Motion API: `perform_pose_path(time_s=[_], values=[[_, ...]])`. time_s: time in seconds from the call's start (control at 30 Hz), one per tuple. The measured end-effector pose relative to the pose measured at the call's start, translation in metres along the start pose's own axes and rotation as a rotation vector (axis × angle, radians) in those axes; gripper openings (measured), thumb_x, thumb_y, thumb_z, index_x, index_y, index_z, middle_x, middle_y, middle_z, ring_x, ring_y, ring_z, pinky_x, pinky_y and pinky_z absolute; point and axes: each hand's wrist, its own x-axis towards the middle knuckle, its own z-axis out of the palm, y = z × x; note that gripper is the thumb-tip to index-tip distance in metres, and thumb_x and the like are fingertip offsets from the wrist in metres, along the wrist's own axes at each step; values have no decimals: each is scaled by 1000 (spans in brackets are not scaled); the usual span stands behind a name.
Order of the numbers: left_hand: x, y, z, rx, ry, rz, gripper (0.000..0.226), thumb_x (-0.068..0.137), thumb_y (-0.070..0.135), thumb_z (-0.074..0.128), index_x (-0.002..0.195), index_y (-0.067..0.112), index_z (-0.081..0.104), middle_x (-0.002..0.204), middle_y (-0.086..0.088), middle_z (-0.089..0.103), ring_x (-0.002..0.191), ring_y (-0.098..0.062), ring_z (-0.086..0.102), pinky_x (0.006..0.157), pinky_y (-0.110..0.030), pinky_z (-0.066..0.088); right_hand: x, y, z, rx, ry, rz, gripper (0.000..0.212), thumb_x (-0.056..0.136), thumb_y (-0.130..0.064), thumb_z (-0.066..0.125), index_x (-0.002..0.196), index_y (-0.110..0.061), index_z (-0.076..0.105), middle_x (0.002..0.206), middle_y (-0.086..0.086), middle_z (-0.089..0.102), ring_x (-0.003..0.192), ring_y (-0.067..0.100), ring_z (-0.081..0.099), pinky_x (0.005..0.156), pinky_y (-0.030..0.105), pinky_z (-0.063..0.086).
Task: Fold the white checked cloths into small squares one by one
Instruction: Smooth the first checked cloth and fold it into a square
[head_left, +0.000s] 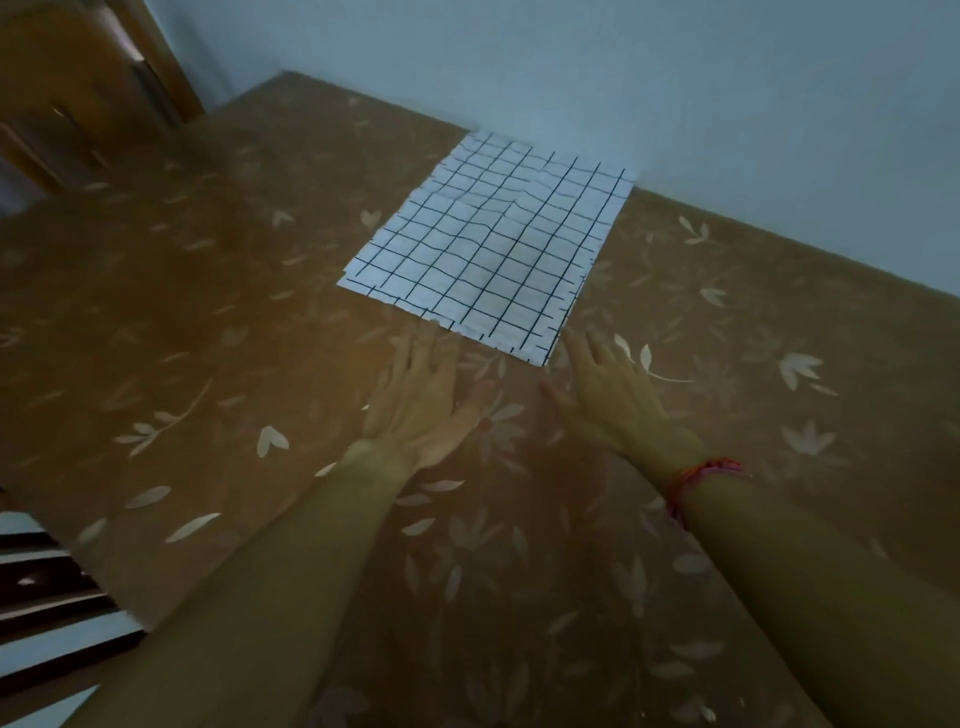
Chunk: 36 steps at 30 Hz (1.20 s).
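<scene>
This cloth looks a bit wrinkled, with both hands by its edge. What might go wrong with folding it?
The cloth has a ridge across its middle; folded unsmoothed, it may give a lumpy square. The left hand and right hand are both open near the near edge; an uneven lift could skew the fold. The flowered cover underneath might bunch too.

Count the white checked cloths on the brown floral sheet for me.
1. The white black-gridded fabric cloth lies spread flat near the pale blue wall, just beyond the left hand and right hand. Its near edge looks layered, so more could lie underneath.
</scene>
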Motion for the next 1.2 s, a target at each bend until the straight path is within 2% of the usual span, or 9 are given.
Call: perform_pose_path(time_s=[0.27,0.4,0.6,0.8,0.87,0.9,1.0,1.1,1.2], values=[[66,-6,46,24,-48,-6,72,95,64,27,153,26,10,162,-5,-6,147,-26,-14,117,-50,5,55,19,37,7,-17,-17,68,95,-53,36,152,-20,16,156,13,23,141,33,24,113,51,26],[94,-7,62,18,19,-43,68,97,56,32,153,23,12,162,-7,-1,147,-28,-10,119,-48,3,71,23,46,-10,-35,-40,69,96,-55,32,153,-21,13,160,11,11,147,28,10,117,48,17],[120,-1,77,-61,91,-24,67,97,49,42,152,20,17,162,-5,3,148,-21,-4,119,-42,8,84,22,60,-66,-42,-123,68,97,-54,29,153,-19,10,161,4,8,149,21,1,118,44,10],[124,5,92,-91,96,-22,57,96,44,45,147,21,34,159,-6,21,146,-21,14,118,-45,15,79,24,60,-108,-4,-208,61,98,-47,34,150,-17,25,155,-1,31,147,19,16,115,41,18],[120,7,96,-97,192,-7,42,95,39,49,133,21,54,144,-4,45,135,-22,36,111,-45,28,76,25,57,-108,22,-229,56,97,-43,38,146,-16,34,148,-2,43,143,19,25,112,39,22],[119,8,97,-81,258,18,31,94,36,51,118,20,62,127,0,57,123,-20,47,104,-44,34,75,26,55,-98,23,-230,55,96,-41,40,145,-16,36,146,-2,45,141,20,27,112,38,23],[116,10,98,-44,390,34,22,92,28,52,74,20,62,78,9,55,86,-14,54,85,-40,42,70,27,54,-62,17,-225,55,95,-38,43,145,-17,36,146,-3,46,141,19,28,112,37,23],[115,13,93,-61,400,18,28,93,25,55,67,16,60,71,4,59,77,-18,57,70,-37,45,68,29,53,-58,34,-232,56,94,-36,45,146,-18,35,147,-4,44,140,18,28,111,36,24],[111,16,88,-80,399,19,24,95,25,54,79,13,67,77,0,66,76,-22,61,70,-40,48,68,30,50,-52,68,-216,57,92,-31,49,146,-18,35,146,-3,44,139,19,30,108,37,28]])
